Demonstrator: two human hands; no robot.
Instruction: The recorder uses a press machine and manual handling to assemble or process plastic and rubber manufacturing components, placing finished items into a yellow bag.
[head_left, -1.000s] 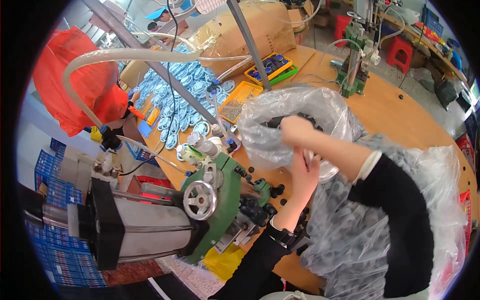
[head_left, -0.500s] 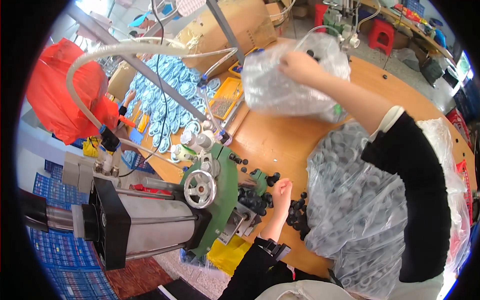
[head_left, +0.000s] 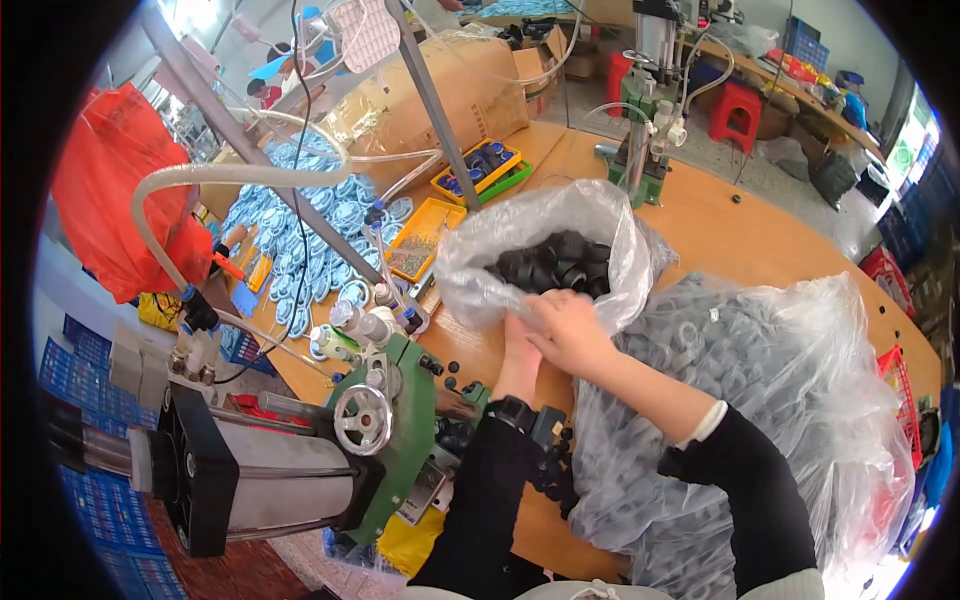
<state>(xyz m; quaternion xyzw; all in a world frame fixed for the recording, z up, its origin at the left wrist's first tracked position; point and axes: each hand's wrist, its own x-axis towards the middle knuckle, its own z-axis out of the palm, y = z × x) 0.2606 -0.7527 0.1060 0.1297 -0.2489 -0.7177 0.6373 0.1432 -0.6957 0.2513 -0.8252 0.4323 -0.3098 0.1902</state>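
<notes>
A clear plastic bag (head_left: pixel 470 275) stands open on the table in front of me, with black round plastic parts (head_left: pixel 560 262) inside. At the bag's near rim my right hand (head_left: pixel 575 335) has its fingers curled over the plastic, somewhat blurred. Close beside it, my left hand (head_left: pixel 520 355) reaches to the same rim; its fingers are hidden behind the right hand and the plastic. A green press (head_left: pixel 400 430) with a silver handwheel (head_left: pixel 363 420) is left of my left forearm. More black parts (head_left: pixel 550 470) lie loose by that forearm.
A large clear bag of grey rings (head_left: pixel 690 400) covers the table's right side. Light-blue parts (head_left: pixel 310 215) are heaped at the far left. Beyond the open bag are a yellow tray of small parts (head_left: pixel 425 235), another yellow tray (head_left: pixel 515 160) and a second green machine (head_left: pixel 645 150).
The plastic bag has come nearer, and its mouth now shows the black parts. My right hand has come down from the far side to its near rim; my left hand has moved forward to it.
</notes>
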